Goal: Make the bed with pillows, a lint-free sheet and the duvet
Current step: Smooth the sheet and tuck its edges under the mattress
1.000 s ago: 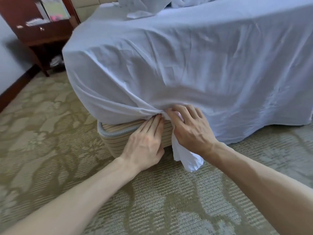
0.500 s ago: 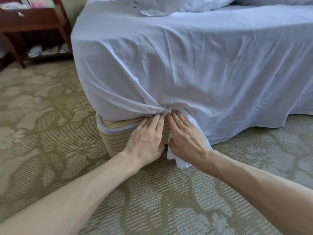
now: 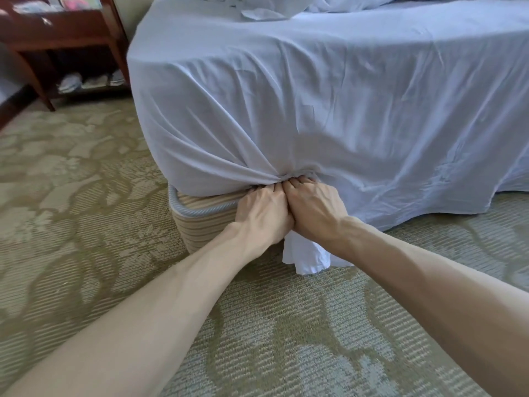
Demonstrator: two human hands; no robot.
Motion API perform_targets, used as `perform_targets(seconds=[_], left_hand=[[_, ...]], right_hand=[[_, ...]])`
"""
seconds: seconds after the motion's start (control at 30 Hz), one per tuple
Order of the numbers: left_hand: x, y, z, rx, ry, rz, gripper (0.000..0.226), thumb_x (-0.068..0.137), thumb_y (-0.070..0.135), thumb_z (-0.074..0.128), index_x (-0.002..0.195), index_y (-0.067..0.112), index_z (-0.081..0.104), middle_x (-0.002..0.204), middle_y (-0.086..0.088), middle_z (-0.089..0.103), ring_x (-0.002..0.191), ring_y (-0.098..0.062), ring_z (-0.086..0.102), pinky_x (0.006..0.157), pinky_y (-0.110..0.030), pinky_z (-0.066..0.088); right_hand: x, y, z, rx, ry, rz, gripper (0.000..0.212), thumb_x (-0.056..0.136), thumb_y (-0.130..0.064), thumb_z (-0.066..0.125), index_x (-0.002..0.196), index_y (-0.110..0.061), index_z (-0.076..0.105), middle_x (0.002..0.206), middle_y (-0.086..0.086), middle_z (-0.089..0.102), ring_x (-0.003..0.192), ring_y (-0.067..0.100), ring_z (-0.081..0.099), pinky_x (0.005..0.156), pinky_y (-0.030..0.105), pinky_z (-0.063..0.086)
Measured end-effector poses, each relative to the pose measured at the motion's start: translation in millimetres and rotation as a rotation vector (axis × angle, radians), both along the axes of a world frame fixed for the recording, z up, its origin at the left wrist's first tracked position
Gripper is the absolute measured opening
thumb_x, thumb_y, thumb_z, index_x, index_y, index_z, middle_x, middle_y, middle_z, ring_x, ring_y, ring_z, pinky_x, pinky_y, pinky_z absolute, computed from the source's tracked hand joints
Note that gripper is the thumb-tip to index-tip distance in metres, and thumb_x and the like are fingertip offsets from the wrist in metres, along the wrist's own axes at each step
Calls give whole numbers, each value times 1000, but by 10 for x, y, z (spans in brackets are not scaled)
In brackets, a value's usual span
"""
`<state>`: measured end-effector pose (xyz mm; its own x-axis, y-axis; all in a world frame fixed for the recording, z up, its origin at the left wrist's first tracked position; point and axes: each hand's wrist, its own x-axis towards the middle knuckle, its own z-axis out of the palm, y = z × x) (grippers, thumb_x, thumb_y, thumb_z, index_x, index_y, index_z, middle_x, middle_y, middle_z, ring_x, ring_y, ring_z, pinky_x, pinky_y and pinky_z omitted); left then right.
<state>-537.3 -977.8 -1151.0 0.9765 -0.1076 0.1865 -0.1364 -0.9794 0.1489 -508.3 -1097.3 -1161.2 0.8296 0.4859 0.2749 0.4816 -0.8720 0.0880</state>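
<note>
Draping over the near corner of the bed, the pale blue sheet (image 3: 329,110) is seen to cover the top and hang down both visible sides. On the right, its hem is seen to reach the carpet (image 3: 86,196). At the corner's lower edge the cloth is drawn into a tight bunch, with creases radiating up and outward from it.

Left hand (image 3: 262,214): placed against the bunch from below, knuckles up, fingers (image 3: 274,189) curled into the gathered cloth. Fingertips are hidden in the fold.

Right hand (image 3: 315,209): set just beside the left and touching it, fingers likewise clenched into the same bunch. Their tips are buried in the cloth as well.

A loose white tail (image 3: 306,257) of the sheet is noted hanging below the two hands, its end resting on the carpet.

The striped bed base (image 3: 200,222), edged with a pale cord, is exposed to the left of the hands, beneath the sheet's lower edge.

More bedding (image 3: 343,2) is seen heaped at the far end of the bed; whether it is pillow or duvet cannot be told.

A dark wooden nightstand (image 3: 63,32) is recorded at upper left, beside the bed.
</note>
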Motion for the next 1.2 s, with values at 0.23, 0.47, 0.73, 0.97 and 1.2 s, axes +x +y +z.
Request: perform_targets(seconds=[0.23,0.47,0.73,0.97,1.2], left_hand=[[-52,27,63,196,6,-32,39,100,26,49,135,11,51,132,-12,62,118,-32,64,89,-41,50],[29,82,21,166,-11,-34,36,96,26,53,129,13,54,121,-12,67,108,-34,67,78,-41,51],[211,90,-59,25,95,34,37,97,26,52,133,17,54,128,-12,66,118,-36,63,89,-39,47],[-32,58,8,37,179,-30,72,93,34,59,153,10,28,155,-13,40,142,-33,39,112,-43,35],[-177,79,80,162,-1,-115,55,93,35,56,142,11,45,139,-8,58,124,-30,58,90,-41,50]], right_hand=[[-181,-149,1,109,30,24,44,79,-16,62,122,-6,61,123,8,67,125,26,57,95,34,51],[-99,-63,135,110,103,-36,44,81,-17,59,124,-7,61,129,8,64,130,26,51,96,32,44],[83,128,201,-97,110,-108,27,91,-13,57,116,-13,66,116,9,70,107,31,66,74,38,44],[-113,-132,122,39,72,-25,37,86,-14,55,122,-13,60,126,0,65,122,23,57,81,33,47],[-140,-250,41,172,5,-15,45,80,-14,59,124,-6,62,122,5,69,118,24,63,83,36,56]])
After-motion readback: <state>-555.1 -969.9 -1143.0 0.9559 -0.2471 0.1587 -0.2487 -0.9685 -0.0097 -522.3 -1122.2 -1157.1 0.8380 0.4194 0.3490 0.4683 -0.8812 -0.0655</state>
